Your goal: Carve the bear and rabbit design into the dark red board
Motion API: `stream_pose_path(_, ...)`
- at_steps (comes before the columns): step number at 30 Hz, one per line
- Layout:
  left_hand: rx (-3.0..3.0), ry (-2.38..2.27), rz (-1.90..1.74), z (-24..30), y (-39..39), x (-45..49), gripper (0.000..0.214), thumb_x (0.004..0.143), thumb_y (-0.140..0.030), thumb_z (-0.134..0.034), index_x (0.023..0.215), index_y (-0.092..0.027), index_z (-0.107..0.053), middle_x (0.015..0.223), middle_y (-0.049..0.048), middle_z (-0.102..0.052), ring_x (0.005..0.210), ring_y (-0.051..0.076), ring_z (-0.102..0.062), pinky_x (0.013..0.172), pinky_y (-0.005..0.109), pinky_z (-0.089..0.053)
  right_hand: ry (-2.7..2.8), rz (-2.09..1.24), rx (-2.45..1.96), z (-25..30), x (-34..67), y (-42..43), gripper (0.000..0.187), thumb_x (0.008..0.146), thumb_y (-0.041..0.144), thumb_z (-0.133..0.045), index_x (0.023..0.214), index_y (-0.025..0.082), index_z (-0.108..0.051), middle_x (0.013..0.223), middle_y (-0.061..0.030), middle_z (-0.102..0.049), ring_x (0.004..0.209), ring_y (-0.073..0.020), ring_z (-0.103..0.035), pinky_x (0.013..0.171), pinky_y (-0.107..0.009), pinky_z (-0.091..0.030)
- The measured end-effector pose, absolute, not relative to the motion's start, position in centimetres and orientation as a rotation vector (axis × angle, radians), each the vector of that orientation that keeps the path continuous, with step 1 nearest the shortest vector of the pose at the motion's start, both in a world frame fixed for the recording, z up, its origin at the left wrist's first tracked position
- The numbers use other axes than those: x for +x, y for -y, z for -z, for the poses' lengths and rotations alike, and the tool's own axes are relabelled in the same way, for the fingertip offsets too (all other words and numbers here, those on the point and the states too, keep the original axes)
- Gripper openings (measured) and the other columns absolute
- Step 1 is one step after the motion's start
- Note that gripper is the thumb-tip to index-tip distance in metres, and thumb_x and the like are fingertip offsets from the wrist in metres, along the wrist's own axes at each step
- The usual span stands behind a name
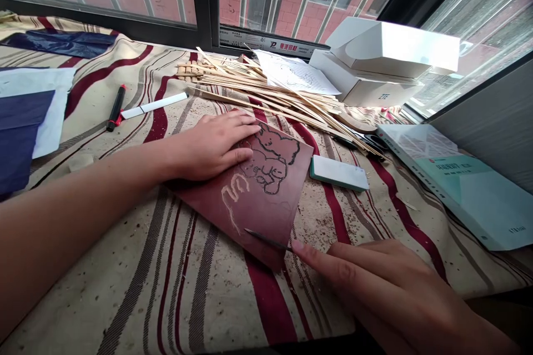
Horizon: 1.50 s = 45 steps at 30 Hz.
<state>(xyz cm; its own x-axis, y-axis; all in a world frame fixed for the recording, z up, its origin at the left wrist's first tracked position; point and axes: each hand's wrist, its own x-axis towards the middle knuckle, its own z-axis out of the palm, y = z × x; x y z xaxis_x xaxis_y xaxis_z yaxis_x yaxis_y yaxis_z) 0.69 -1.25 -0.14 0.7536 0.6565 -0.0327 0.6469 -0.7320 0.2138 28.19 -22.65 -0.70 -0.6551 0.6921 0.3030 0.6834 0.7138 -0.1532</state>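
Note:
A dark red carving block lies tilted at an angle on the striped cloth, with a black-outlined drawing of furry animals at its far corner. A pale carved line curves across its middle. My left hand presses flat on the block's left part, fingers towards the drawing. My right hand comes in from the lower right and holds a thin metal carving tool, whose tip rests on the block's lower area. The grip itself is partly hidden by my fingers.
Beyond the block lie a pile of thin bamboo strips, a sketched paper and white ZTE box parts. A sharpening stone and a green book sit to the right. Markers and dark-blue sheets lie left. Window frames run behind.

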Motion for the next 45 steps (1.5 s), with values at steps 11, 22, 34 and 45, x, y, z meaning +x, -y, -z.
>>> stream_pose_path(11,2.638,-1.222,-0.139,0.3,0.1,-0.1,0.089,0.101,-0.061,-0.028,0.172,-0.010,-0.045,0.183,0.0124,-0.036,0.170,0.035,-0.033,0.142,0.051,-0.023,2.684,-0.045,-1.009,-0.4,27.5,21.8,0.048,0.122,0.017,-0.017,0.155,0.016,-0.052,0.078,0.0055,-0.069,0.056,-0.0101,-0.064,0.052,-0.031,-0.042)
stream_pose_path(22,2.616,-1.209,-0.100,0.5,0.0,-0.3,0.089,0.104,-0.060,-0.026,0.177,-0.011,-0.036,0.187,0.0106,-0.029,0.174,0.031,-0.026,0.143,0.044,-0.019,2.691,0.128,-0.998,-0.5,26.5,22.3,0.045,0.121,0.011,-0.019,0.147,0.010,-0.055,0.072,0.0053,-0.067,0.050,-0.0111,-0.060,0.046,-0.032,-0.038)
stream_pose_path(34,2.631,-1.181,-0.067,0.7,-0.1,-0.3,0.089,0.106,-0.063,-0.024,0.179,-0.012,-0.031,0.189,0.0106,-0.023,0.175,0.032,-0.023,0.143,0.045,-0.018,2.733,0.043,-0.962,-1.0,27.1,22.0,0.045,0.117,0.007,-0.022,0.150,0.009,-0.053,0.073,0.0057,-0.065,0.051,-0.0104,-0.059,0.044,-0.031,-0.037)
stream_pose_path(45,2.636,-1.213,0.011,0.4,0.0,0.1,0.091,0.105,-0.059,-0.023,0.179,-0.007,-0.029,0.189,0.0137,-0.018,0.176,0.033,-0.018,0.144,0.048,-0.015,2.782,0.100,-0.980,-1.7,26.7,22.1,0.046,0.116,0.004,-0.021,0.151,0.007,-0.049,0.078,0.0032,-0.069,0.052,-0.0137,-0.061,0.042,-0.035,-0.038)
